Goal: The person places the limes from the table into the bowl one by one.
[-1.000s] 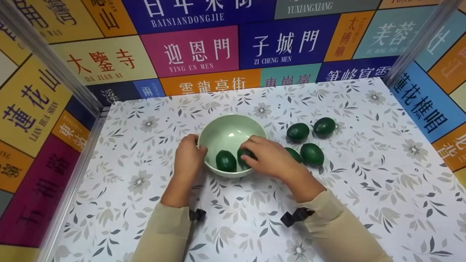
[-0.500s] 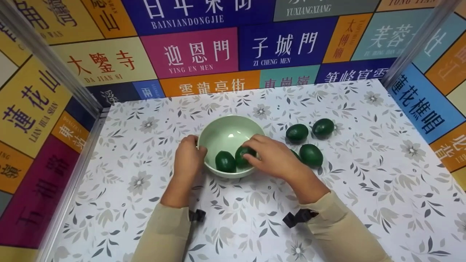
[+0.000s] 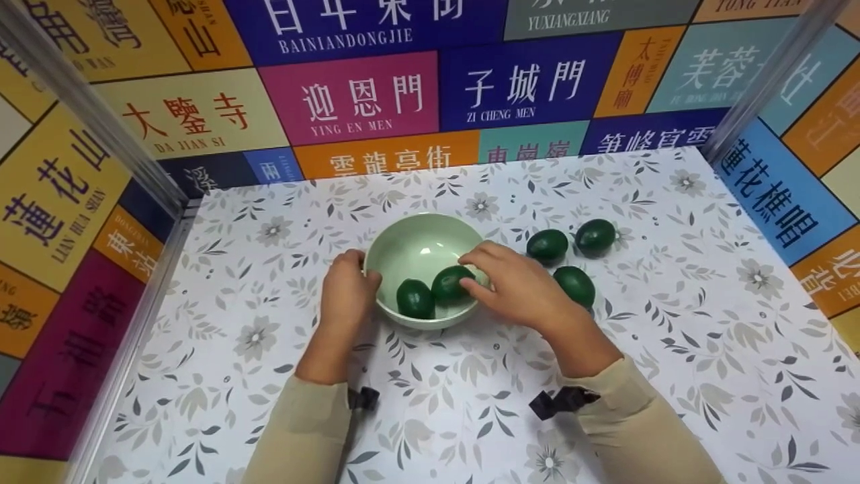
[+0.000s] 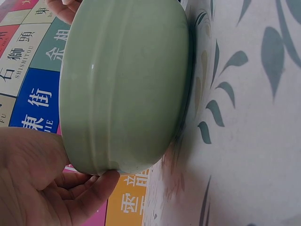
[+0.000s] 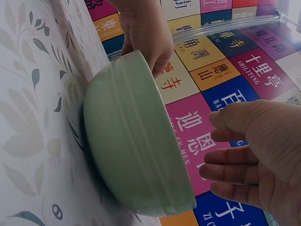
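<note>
A pale green bowl (image 3: 406, 238) stands on the table, with two dark green, glossy, egg-shaped fruits at its near side: one fruit (image 3: 415, 300) on the left, another fruit (image 3: 448, 286) touching or close beside it. My left hand (image 3: 345, 296) grips the bowl's left rim, thumb at the edge and fingers against the outer wall (image 4: 127, 89). My right hand (image 3: 521, 286) hovers over the right rim, thumb and fingers spread apart near the second fruit. In the right wrist view, that hand (image 5: 268, 155) holds nothing; the bowl's wall hides the fruits there.
Right of the bowl lie more green fruits: a fruit (image 3: 547, 246) behind my right hand, a fruit (image 3: 596, 237) farther back, and a fruit (image 3: 576, 285) beside the wrist. The floral-patterned tabletop (image 3: 269, 376) is bounded by colourful lettered panels (image 3: 363, 94).
My right hand has let go of the second fruit inside the bowl and drawn back to the right, covering one loose fruit outside. My left hand has stayed on the rim.
</note>
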### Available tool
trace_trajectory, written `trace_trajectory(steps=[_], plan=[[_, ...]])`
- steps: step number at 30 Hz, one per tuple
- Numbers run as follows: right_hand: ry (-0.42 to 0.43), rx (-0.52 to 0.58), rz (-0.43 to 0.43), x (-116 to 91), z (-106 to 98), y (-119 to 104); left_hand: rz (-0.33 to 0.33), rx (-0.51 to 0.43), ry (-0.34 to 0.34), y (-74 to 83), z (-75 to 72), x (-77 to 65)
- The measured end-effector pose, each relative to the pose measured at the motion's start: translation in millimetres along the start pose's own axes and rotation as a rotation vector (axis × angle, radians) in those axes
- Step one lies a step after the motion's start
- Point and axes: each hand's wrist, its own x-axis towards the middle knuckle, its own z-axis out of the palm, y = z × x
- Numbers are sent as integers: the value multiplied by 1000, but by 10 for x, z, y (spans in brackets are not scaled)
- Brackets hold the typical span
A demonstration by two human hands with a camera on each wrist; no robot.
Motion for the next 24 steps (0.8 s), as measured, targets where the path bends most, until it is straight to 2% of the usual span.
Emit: trace_trajectory(steps=[13, 24], plan=[[50, 30, 55, -96, -150, 135, 5, -13, 0, 2, 3, -9], [113, 66, 44, -125, -224, 244, 15, -9, 11, -3, 11, -3]])
